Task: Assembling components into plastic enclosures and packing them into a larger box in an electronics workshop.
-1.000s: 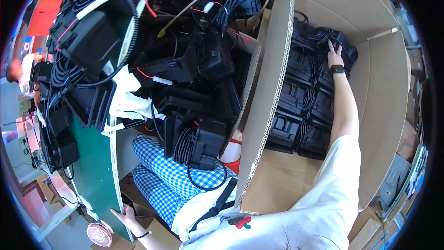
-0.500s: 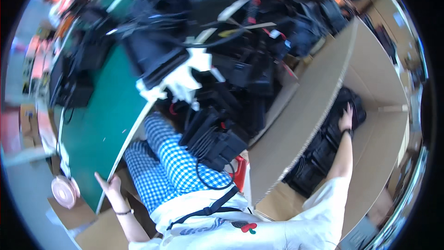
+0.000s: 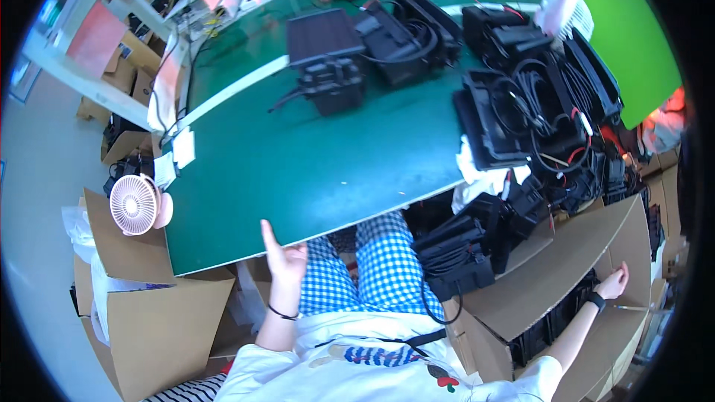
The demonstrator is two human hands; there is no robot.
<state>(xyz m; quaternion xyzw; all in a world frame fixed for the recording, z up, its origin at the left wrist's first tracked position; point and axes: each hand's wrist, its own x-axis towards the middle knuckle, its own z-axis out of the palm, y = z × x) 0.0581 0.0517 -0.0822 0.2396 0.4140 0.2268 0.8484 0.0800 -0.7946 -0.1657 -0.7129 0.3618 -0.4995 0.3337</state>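
Observation:
My left hand (image 3: 284, 259) is at the near edge of the green-topped table (image 3: 298, 171). Its thumb lies over the top, and the other fingers curl at the edge, partly hidden. Out to the right, my right hand (image 3: 613, 283) is over the far end of a large open carton (image 3: 558, 275), fingers loosely extended and nothing visible in them. Black cased devices (image 3: 547, 335) lie inside that carton, half hidden by its wall and my forearm. Beside my right knee rests a black device with a coiled cable (image 3: 454, 253).
Black plastic cases (image 3: 328, 67) stand on the table's far part, with open black housings and cables (image 3: 514, 112) heaped at its right. A pink fan (image 3: 135, 205) is at the left corner, above an open carton (image 3: 160, 327). A green panel (image 3: 629, 37) stands far right.
The view has swung left, showing more of the table. My right hand has come up off the black devices toward the carton's far end. My left hand stays at the table edge.

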